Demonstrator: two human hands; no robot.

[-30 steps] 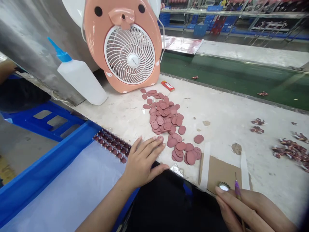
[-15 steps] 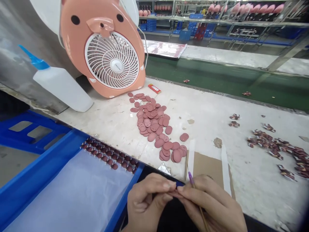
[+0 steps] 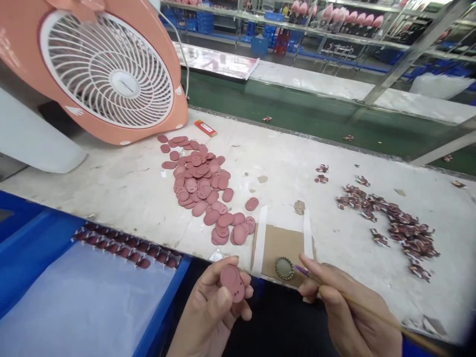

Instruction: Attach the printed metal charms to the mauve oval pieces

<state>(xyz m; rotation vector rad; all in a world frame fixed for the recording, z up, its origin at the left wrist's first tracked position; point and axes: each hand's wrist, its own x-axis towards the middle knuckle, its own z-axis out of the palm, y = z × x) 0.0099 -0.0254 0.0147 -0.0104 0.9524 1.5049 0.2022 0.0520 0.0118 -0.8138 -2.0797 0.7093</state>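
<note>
My left hand (image 3: 208, 310) is closed on reddish-brown oval discs (image 3: 232, 283), which overlap and face up between thumb and fingers; small dark holes show in the lower one. Between the fingers of my right hand (image 3: 353, 307) is a thin stick, apparently a fine paintbrush (image 3: 375, 315), with a purple tip pointing left. That tip is close to a round metal cap (image 3: 284, 267) with a beaded rim. The cap rests on a cardboard piece (image 3: 280, 242) taped to the table edge. Beyond my left hand, a pile of similar discs (image 3: 203, 178) covers part of the table.
Small brown-and-white figures (image 3: 401, 223) lie at the right. An orange fan (image 3: 124, 82) and a white bottle (image 3: 33, 134) stand at the left, near a red box (image 3: 206, 128). A blue crate (image 3: 182, 277) at lower left holds rows of assembled pieces (image 3: 126, 245).
My hands have parted, the left going left with the discs turned face up, the right going right with the brush. The metal cap has come into sight. The camera view has shifted right.
</note>
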